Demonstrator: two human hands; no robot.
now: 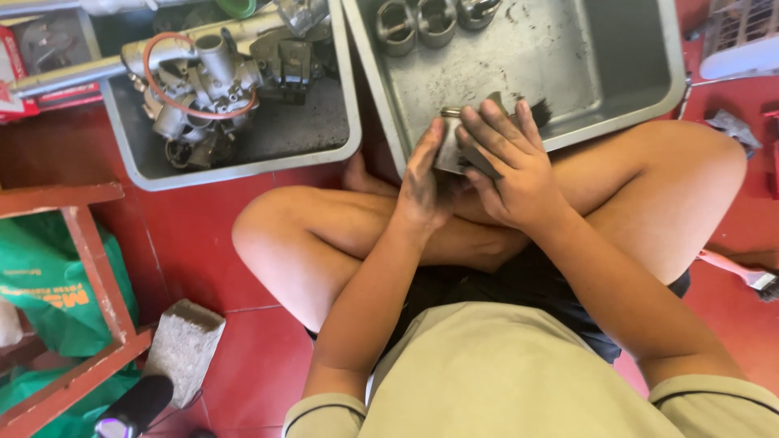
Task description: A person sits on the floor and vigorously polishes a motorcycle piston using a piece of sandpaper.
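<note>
I sit cross-legged on a red floor. My left hand (pixel 423 180) cups a small grey metal cylinder part (pixel 449 146) from the left. My right hand (pixel 510 158) lies over the part and grips a dark-bristled brush (pixel 537 109) whose bristles stick out past my fingers. Both hands are grimy and hover over the near rim of a grey metal tray (pixel 617 89). At that tray's far edge stand three round metal pistons (pixel 436 20).
A second grey tray (pixel 308 138) at the left holds a carburettor (pixel 199 93) with an orange ring and other engine parts. A red wooden frame (pixel 89 268) and green bag (pixel 40 284) sit at left, a concrete block (pixel 185 341) nearby. A pink-handled brush (pixel 742 272) lies right.
</note>
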